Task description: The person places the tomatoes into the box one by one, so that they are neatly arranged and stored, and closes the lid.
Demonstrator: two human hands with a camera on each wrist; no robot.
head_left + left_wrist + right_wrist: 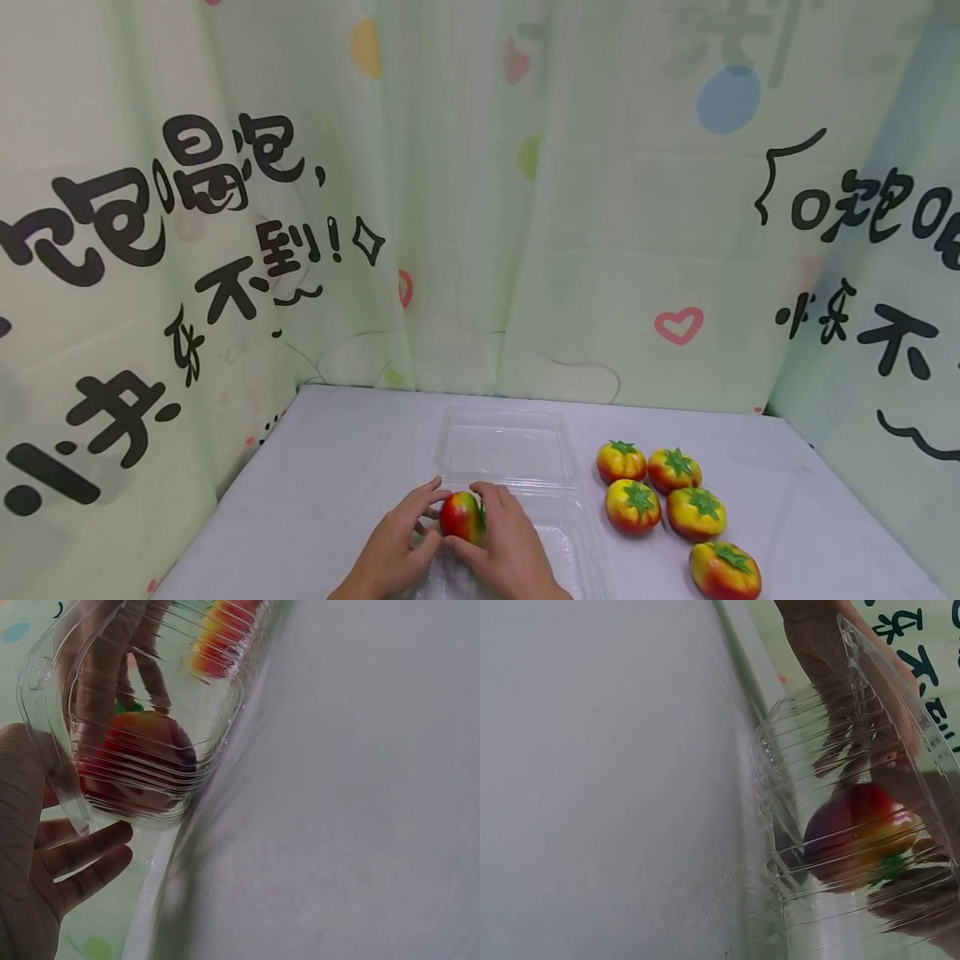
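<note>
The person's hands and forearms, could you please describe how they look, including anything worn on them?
Both the left hand and the right hand are bare: no gloves, rings or markings show. The forearms that enter at the bottom edge of the head view are also uncovered, with no sleeve visible. No watch, strap or cable shows in any view. The nails look short and unpainted.

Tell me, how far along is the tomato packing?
It looks barely begun. The clear plastic box lies open on the table, and no tomato shows lying loose in it. In hand: the left hand and right hand together hold one tomato over its near half. Left: five tomatoes sit on the table to the right, untouched, and the lid is not closed.
</note>
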